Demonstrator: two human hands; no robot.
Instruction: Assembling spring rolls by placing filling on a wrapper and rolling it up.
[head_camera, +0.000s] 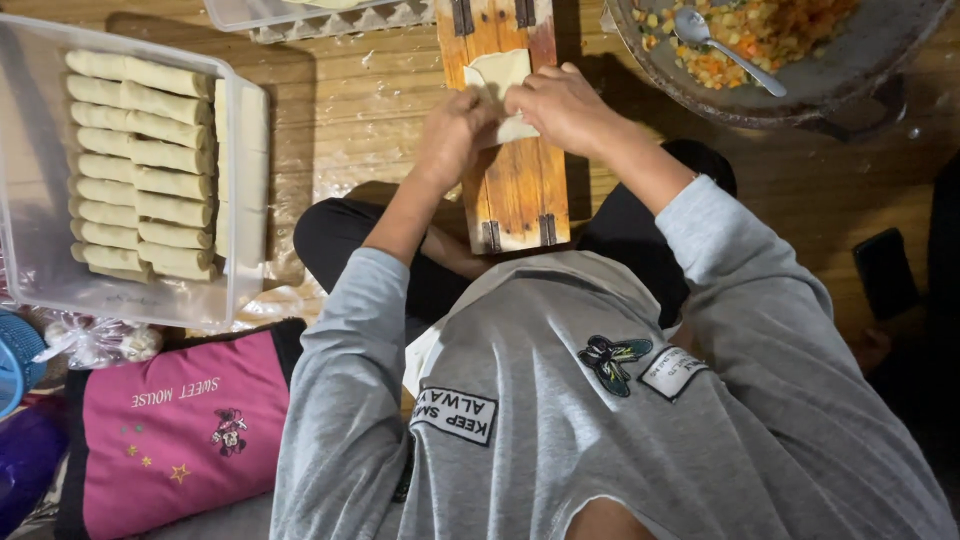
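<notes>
Head view looks down on someone seated cross-legged on the floor, both hands meeting over a pale wrapper (500, 75) on a wooden board (510, 180). Left hand (455, 130) has its fingers curled narrow onto the wrapper's near-left edge; right hand (560, 105) pinches the right edge, fingers bent over the fold. Whether filling already sits inside I cannot tell; the hands cover the middle.

It looks to me like the folding and rolling step: the sheet is partly tucked, not yet a closed roll. The next move, I judge, calls for even pressure from both sets of fingers so the thin sheet rolls tight without tearing, sides kept tucked in.

Outward from the hands: at two o'clock a dark pan (850, 80) holds diced vegetable filling with a spoon (715, 45) resting in it. At nine to ten o'clock a clear tub (30, 150) carries neat rows of finished rolls (140, 165). At twelve o'clock sits another clear tray (330, 18). At seven o'clock lies a pink bag (180, 420), with a knotted plastic bag (95, 340) just beside it.
</notes>
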